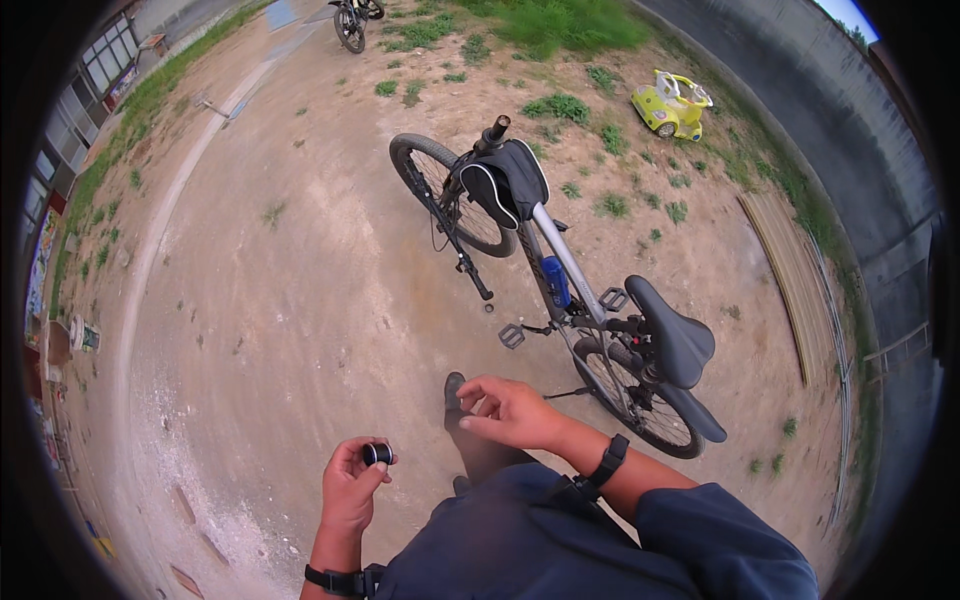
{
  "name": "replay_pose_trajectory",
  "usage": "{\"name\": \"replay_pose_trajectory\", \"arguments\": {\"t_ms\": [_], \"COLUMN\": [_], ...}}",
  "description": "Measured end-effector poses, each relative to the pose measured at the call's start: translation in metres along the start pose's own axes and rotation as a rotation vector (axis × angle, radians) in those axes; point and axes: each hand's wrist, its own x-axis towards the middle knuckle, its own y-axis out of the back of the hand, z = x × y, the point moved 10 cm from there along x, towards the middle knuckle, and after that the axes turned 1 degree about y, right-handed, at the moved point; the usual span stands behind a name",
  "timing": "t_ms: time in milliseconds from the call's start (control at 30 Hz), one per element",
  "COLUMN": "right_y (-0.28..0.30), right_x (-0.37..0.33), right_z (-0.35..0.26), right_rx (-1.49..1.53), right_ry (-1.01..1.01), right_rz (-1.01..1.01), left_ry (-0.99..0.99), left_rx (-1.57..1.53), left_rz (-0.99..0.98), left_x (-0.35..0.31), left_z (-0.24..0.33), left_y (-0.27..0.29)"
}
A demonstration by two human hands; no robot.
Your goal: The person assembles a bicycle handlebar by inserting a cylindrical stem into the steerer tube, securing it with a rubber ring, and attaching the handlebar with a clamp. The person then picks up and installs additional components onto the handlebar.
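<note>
My left hand (pixel 352 485) is closed around a small black cylinder with shiny silver rims (pixel 377 454), pinched between thumb and fingers. My right hand (pixel 508 412) hovers in front of my body with loosely bent fingers apart from the thumb and nothing visible in it. Ahead to the right stands a bicycle (pixel 572 258) on its kickstand. Its handlebar (pixel 455 243) hangs down beside the front wheel, off the upright steerer tube (pixel 498 130). A black bag with white piping (pixel 505 185) sits on the frame's front. On the ground below the handlebar end lies a small dark ring (pixel 489 308).
A blue bottle (pixel 555 281) is mounted on the frame, and the black saddle (pixel 672 335) stands near my right arm. Farther off are a yellow-green toy car (pixel 670 105), long stacked boards (pixel 790 285) and another bicycle (pixel 352 22). A white bucket (pixel 85 334) stands far left.
</note>
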Motion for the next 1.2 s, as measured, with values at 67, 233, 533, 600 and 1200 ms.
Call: {"name": "replay_pose_trajectory", "arguments": {"t_ms": [67, 233, 533, 600, 1200], "right_y": [0.034, 0.121, 0.234, 0.251, 0.11], "right_x": [0.031, 0.115, 0.188, 0.189, 0.075], "right_z": [0.005, 0.005, -0.019, -0.009, 0.195], "right_rx": [0.017, 0.012, 0.15, 0.155, 0.584], "right_ry": [-0.049, -0.092, -0.037, -0.082, -0.638], "right_rz": [0.064, 0.256, 0.599, 0.668, 1.279], "left_ry": [-0.01, -0.027, -0.233, -0.285, 0.554], "left_rx": [0.068, 0.184, 0.42, 0.475, 1.156], "left_rz": [-0.022, -0.02, -0.335, -0.432, -1.31], "left_x": [0.044, 0.158, 0.351, 0.387, 0.461], "left_z": [0.019, 0.083, 0.202, 0.212, -0.022], "left_y": [0.0, -0.014, -0.173, -0.21, -0.181]}}
